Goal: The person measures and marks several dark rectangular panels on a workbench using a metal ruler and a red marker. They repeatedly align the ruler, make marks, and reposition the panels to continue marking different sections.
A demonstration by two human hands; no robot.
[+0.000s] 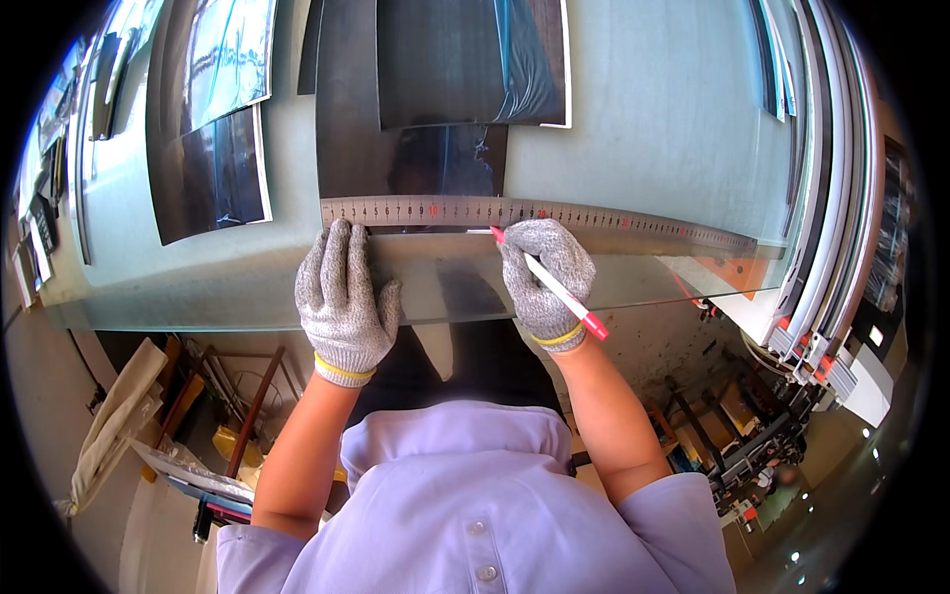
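Note:
A long steel ruler (584,217) lies across the near edge of a dark glossy sheet (411,163), reaching far past it to the right. My left hand (341,292), in a grey knitted glove, rests flat with its fingers stretched forward, the fingertips at the ruler's left end. My right hand (546,272), gloved the same way, grips a white marker pen with red ends (562,287). The pen's red tip points up and left, close to the ruler's lower edge near the sheet's right corner. Whether the tip touches the sheet I cannot tell.
The glass tabletop (653,129) has its front edge just before my body. Another dark sheet with peeling blue film (445,64) lies farther back, and more sheets (213,168) lie at left. Metal rails (841,148) run along the right side. A wooden rack (262,406) stands below left.

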